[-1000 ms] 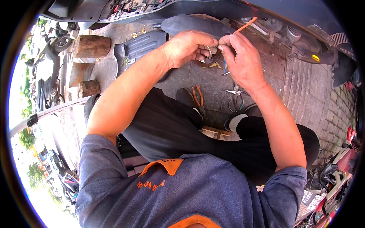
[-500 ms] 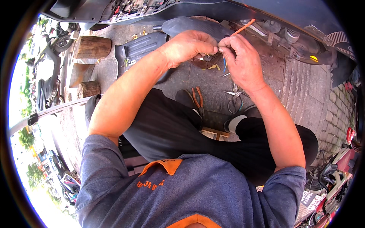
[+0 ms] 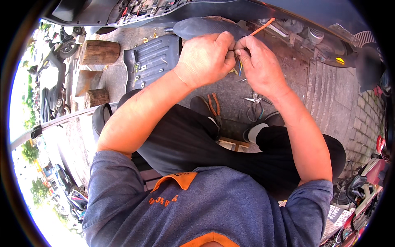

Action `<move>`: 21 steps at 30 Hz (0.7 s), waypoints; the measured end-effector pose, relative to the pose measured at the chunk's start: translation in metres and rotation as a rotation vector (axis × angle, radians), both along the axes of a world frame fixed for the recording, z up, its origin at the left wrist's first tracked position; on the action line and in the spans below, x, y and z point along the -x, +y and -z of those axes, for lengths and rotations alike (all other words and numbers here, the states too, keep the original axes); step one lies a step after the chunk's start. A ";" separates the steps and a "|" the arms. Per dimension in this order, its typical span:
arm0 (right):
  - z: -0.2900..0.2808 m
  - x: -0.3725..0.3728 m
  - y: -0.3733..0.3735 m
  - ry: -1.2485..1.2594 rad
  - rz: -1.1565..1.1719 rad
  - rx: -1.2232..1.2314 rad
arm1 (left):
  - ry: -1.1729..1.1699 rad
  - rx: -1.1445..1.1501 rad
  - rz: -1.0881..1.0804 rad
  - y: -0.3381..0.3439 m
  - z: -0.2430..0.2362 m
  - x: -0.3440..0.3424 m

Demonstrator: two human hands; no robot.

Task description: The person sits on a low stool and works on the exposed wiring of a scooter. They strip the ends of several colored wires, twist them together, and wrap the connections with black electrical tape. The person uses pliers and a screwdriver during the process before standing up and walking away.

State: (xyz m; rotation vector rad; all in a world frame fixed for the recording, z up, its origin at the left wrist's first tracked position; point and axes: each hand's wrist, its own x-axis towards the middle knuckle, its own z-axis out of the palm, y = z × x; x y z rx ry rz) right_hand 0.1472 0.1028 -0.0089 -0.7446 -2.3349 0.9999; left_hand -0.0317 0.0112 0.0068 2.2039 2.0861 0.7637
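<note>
Closest in, black trousers (image 3: pixel 193 142) are covering the bent knees, and just past them orange-handled pliers (image 3: pixel 217 108) are lying beside the left shoe (image 3: pixel 198 103), while a scissor-like tool (image 3: pixel 255 101) is resting on the paving near the right shoe (image 3: pixel 275 120). Farther out, the two hands are almost meeting: the right hand (image 3: pixel 261 62) is closing its grip, thumb against index finger, on an orange cable (image 3: pixel 263 26) that is slanting up and away, with a blue wire (image 3: pixel 240 68) hanging just below its fingertips. The left hand (image 3: pixel 207 58) is turning its back to the camera and hiding its fingertips, so I cannot tell whether its grip is pinching anything. For handling this fine, bracing the fingertips together, pinching close to the wire ends and avoiding tugging on the cable are probably serving best. Beyond, a grey ribbed panel (image 3: pixel 164 51) is bearing small parts, and a dark vehicle body (image 3: pixel 224 10) is spanning the far edge.
</note>
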 end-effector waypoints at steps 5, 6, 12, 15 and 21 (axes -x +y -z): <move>0.004 -0.001 0.001 -0.009 -0.007 0.034 | 0.151 -0.121 0.042 0.000 -0.001 0.000; 0.006 -0.002 0.002 -0.013 -0.007 0.035 | 0.168 -0.144 0.057 0.001 -0.002 -0.001; 0.005 -0.001 0.005 -0.104 -0.043 0.053 | 0.206 -0.146 0.109 0.002 -0.004 0.003; 0.004 0.001 0.006 -0.108 -0.019 0.112 | 0.225 -0.167 0.107 0.003 -0.003 0.008; 0.006 0.000 0.003 0.056 0.012 0.263 | 0.162 -0.102 0.082 0.003 -0.003 0.009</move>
